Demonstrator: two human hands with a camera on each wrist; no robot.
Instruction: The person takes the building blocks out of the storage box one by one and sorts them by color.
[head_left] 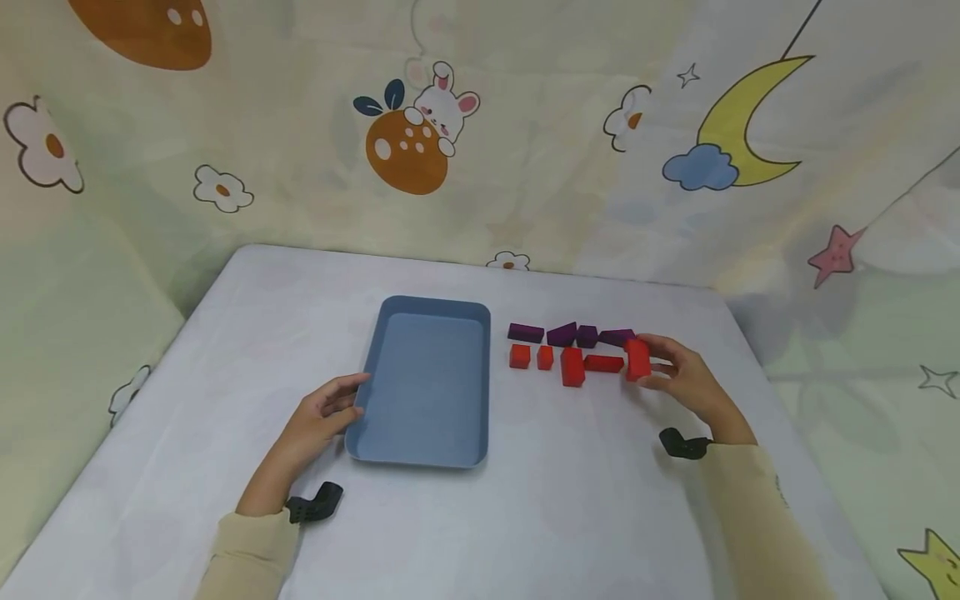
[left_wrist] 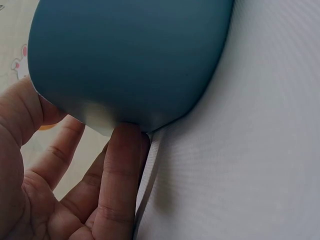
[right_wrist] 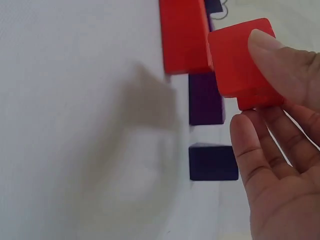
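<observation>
On the left, my left hand (head_left: 318, 421) grips the near-left edge of a shallow blue tray (head_left: 483, 383). The left wrist view shows the thumb at the rim of the tray (left_wrist: 130, 55) and fingers against its lower edge. My right hand (head_left: 686, 375) pinches a red block (head_left: 639, 360) between thumb and fingers, at the right end of a red row. In the right wrist view the held red block (right_wrist: 232, 60) is up off the table, its shadow below. Left of it in that row lie a long red block (head_left: 603, 363) and a taller red block (head_left: 572, 367).
Two small red blocks (head_left: 520, 357) sit beside the tray's right side. Behind the red row runs a row of purple blocks (head_left: 527, 333), some wedge-shaped. Everything stands on a white-covered table (head_left: 570, 517), backed by a patterned cloth (head_left: 540, 167).
</observation>
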